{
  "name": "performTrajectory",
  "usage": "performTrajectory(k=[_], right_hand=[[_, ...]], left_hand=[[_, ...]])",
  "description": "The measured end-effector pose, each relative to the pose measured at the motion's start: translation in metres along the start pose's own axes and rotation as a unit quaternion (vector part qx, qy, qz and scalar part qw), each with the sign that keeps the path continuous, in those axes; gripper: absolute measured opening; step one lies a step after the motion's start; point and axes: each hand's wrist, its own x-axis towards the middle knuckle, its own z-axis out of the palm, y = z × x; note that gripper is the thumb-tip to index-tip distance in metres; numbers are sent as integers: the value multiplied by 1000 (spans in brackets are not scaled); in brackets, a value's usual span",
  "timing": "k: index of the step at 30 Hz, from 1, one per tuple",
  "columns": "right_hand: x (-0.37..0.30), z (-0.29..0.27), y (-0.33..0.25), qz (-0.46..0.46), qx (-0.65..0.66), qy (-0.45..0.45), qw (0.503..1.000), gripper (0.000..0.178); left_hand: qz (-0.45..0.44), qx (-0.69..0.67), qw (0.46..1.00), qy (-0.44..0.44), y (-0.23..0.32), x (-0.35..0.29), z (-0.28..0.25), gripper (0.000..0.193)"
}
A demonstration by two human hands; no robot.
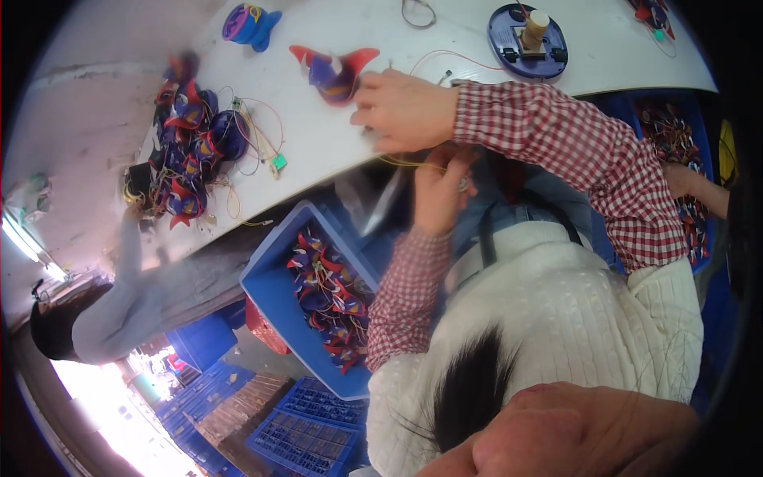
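Note:
My left hand (439,195) is closed at the table's front edge, with thin yellow wires (407,162) running into its fingers. Above it, my right hand (409,113) reaches in from the right over the white table. Its fingers are bent and blurred, their tips are hidden, and whether they grip anything does not show. Right beside those fingers lies a purple plastic piece with red wing-like points (334,75). A small wire connector (445,77) rests just behind my right wrist.
A pile of similar red and purple pieces (187,151) with wires lies left, by a co-worker's hand (133,211). Blue bins (274,238) holding more pieces stand below the table and at right, near another person's arm (699,189). A round purple fixture (502,40) and blue spool (256,28) sit behind.

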Motion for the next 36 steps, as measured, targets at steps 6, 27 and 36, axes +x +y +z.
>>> performTrajectory(k=[6, 27, 36], right_hand=[[19, -1, -10, -13, -79, -106, 991, 17], [25, 14, -4, -53, 16, -106, 993, 9], [17, 19, 10, -25, 7, -37, 999, 11]], left_hand=[[-20, -8, 999, 24, 2, -7, -6, 17], [15, -3, 1000, 13, 2, -27, -22, 16], [17, -57, 998, 22, -3, -24, -25, 16]])
